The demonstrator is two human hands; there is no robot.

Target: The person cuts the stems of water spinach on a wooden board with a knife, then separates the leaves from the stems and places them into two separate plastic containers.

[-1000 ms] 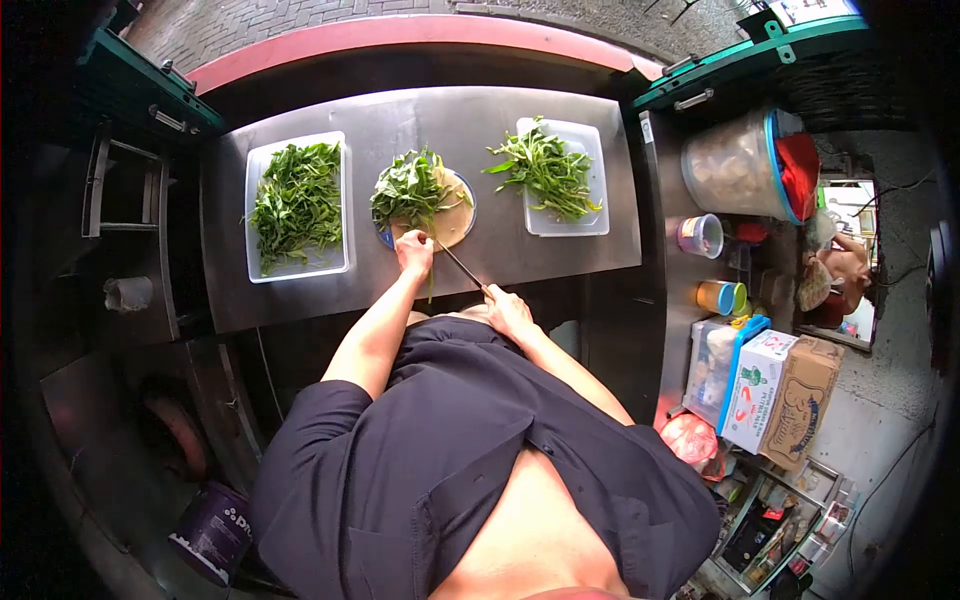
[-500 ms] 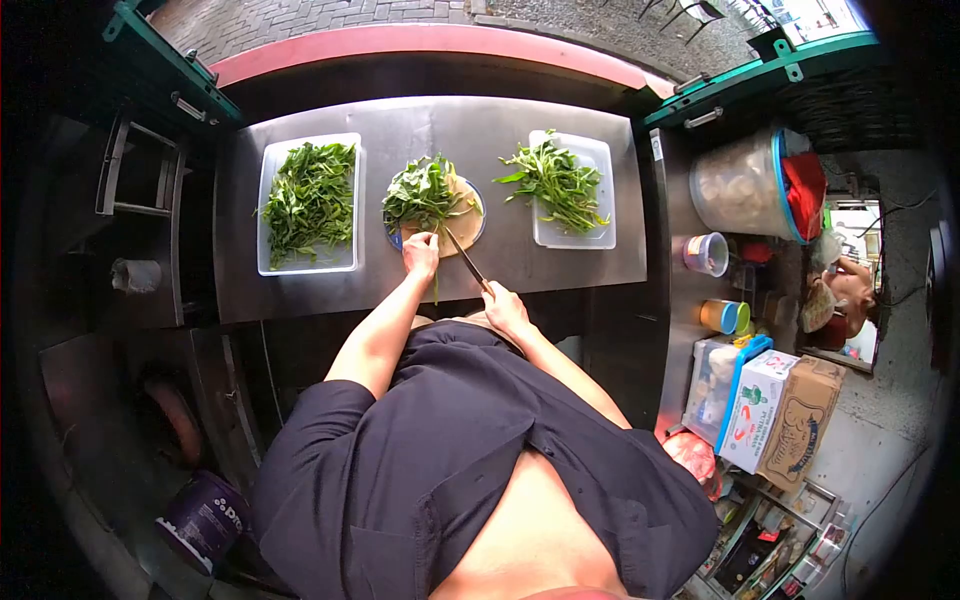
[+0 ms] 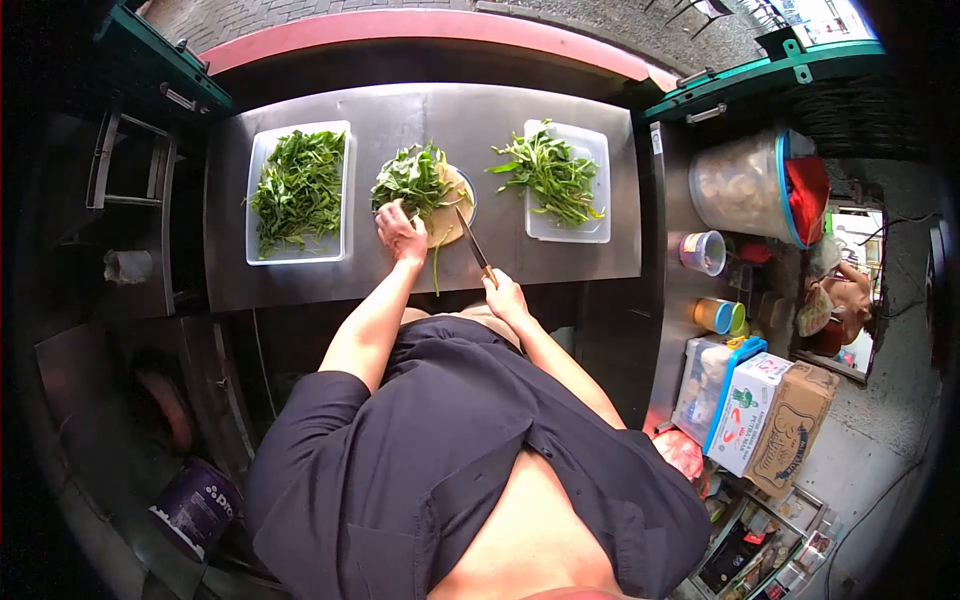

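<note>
My right hand (image 3: 507,296) grips the handle of a knife (image 3: 474,244), its blade pointing up and left over the right part of a round tan chopping board (image 3: 444,238). A pile of leafy greens (image 3: 412,178) covers the board's left side. At the pile's near left edge, my left hand (image 3: 402,238) has its fingers curled against the greens; the fingertips are partly hidden. One green stem hangs over the board's near edge. On the left, a clear plastic tray (image 3: 257,256) holds cut greens (image 3: 300,190). Longer stems of greens (image 3: 555,180) lie in another clear tray (image 3: 598,232) on the right.
The steel table (image 3: 400,108) carries the board and both trays. Along the right counter stand a large clear tub (image 3: 735,190), a small plastic cup (image 3: 703,254), lidded jars (image 3: 713,315) and cardboard boxes (image 3: 790,425). A purple bucket (image 3: 195,510) sits at lower left.
My left hand has moved left, from the stems at the board's near edge to the pile's left side. The knife has shifted slightly right, away from the greens.
</note>
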